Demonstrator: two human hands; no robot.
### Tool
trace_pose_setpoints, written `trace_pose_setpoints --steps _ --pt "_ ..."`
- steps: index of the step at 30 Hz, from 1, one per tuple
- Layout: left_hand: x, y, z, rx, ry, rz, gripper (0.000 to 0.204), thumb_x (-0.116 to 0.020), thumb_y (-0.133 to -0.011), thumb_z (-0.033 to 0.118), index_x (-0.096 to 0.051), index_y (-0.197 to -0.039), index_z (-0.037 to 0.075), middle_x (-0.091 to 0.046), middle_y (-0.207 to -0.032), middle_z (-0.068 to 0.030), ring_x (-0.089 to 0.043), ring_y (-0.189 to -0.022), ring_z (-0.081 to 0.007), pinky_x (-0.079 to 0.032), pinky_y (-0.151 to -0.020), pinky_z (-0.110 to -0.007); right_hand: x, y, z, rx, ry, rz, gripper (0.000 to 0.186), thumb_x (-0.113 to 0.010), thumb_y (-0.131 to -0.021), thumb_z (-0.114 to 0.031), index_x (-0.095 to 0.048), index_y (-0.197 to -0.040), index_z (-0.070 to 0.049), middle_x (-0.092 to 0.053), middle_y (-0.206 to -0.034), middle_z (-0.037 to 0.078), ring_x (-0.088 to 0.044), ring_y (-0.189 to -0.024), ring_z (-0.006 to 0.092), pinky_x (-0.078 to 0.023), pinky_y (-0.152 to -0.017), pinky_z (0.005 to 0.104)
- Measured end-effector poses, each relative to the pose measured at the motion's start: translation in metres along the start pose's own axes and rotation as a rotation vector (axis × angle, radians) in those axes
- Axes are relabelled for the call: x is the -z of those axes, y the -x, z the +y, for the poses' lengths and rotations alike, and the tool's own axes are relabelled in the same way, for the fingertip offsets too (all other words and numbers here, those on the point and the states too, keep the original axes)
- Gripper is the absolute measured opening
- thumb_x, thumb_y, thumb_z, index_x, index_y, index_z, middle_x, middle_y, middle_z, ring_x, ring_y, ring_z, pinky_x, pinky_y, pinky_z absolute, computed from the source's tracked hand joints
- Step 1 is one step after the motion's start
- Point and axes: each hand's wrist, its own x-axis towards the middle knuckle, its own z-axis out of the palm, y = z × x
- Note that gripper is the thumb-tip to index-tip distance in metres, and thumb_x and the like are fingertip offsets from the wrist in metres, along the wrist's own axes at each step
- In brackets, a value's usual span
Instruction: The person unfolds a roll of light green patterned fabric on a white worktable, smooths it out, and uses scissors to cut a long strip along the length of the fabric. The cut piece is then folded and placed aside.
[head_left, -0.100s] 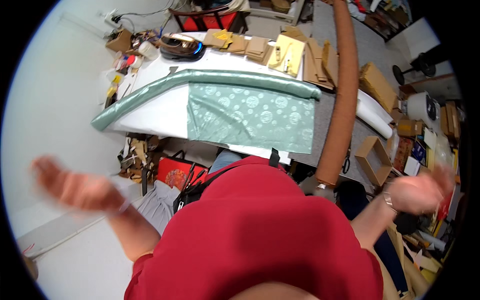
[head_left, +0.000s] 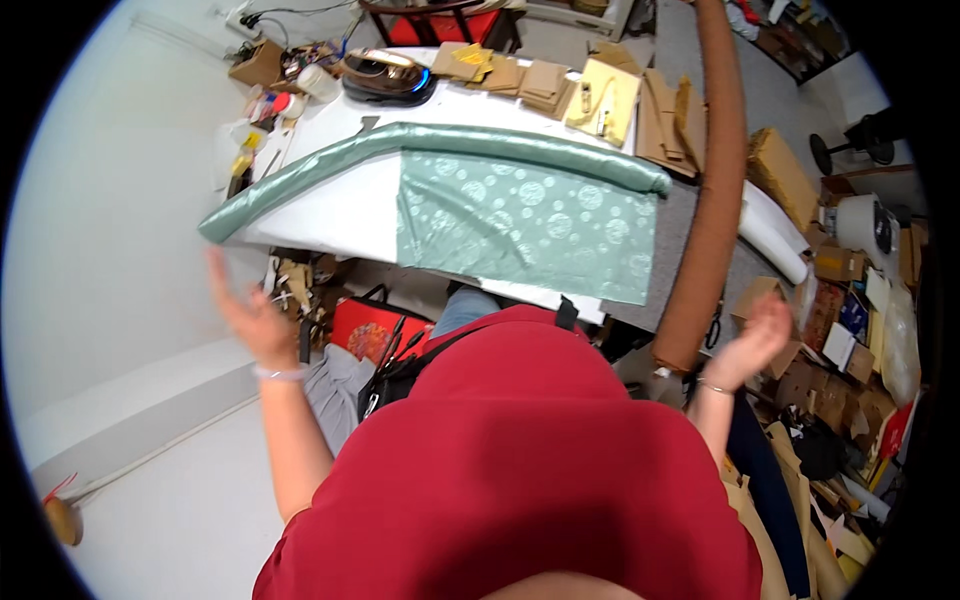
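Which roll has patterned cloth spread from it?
The green roll, across the white table; the brown roll and white roll, farther right, show no pattern.

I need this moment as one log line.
left hand: open, empty; right hand: open, empty; green cloth: part rolled, part flat on table

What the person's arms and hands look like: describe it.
Short, plain red fabric sleeves leave the forearms bare. The left hand has a pale, rounded bangle at its wrist, the right hand a thin, shiny bracelet. Neither is gloved.
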Motion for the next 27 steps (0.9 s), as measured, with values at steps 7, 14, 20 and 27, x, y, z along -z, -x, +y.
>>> trace_pose_setpoints --steps 7,14,20,27 --pt "-0.054 0.152 -0.179 0.463 -0.192 -0.521 0.067 -0.06 -0.1 0.024 -0.03 -0.151 -0.008 -0.037 -0.154 -0.0284 -0.037 -0.142 -0.0432 -0.03 -0.119 -0.045 -0.018 0.154 0.099 -0.372 0.522 -0.968 0.03 -0.057 -0.103 -0.018 -0.058 -0.126 0.001 -0.066 -0.118 0.016 -0.064 -0.107 0.0244 -0.05 -0.093 0.0357" --pt "-0.093 0.201 -0.36 1.122 -0.355 -0.515 0.1 -0.074 -0.086 0.046 -0.025 -0.15 -0.013 -0.032 -0.153 -0.0353 -0.031 -0.144 -0.045 -0.028 -0.12 -0.046 -0.092 0.198 0.12 -0.413 0.721 -1.043 0.029 -0.06 -0.1 -0.023 -0.064 -0.12 -0.003 -0.071 -0.107 0.019 -0.069 -0.097 0.0313 -0.053 -0.086 0.0381" --pt "-0.128 0.092 -0.479 0.799 -0.526 -0.716 0.098 -0.083 -0.08 0.024 -0.024 -0.152 -0.007 -0.028 -0.157 -0.0292 -0.031 -0.145 -0.0425 -0.032 -0.119 -0.044 -0.116 0.277 0.187 -0.743 0.619 -0.722 0.028 -0.057 -0.104 -0.021 -0.061 -0.122 0.001 -0.069 -0.102 0.011 -0.067 -0.09 0.0167 -0.055 -0.081 0.0302" --pt "-0.18 -0.048 -0.608 0.142 -0.579 -0.84 0.097 -0.086 -0.073 0.018 -0.031 -0.152 0.003 -0.036 -0.157 -0.0162 -0.033 -0.146 -0.0355 -0.024 -0.121 -0.052 -0.241 0.353 0.083 -0.826 0.848 -1.119 0.031 -0.061 -0.101 -0.022 -0.061 -0.123 0.0 -0.07 -0.105 0.012 -0.069 -0.091 0.0196 -0.057 -0.08 0.0328"
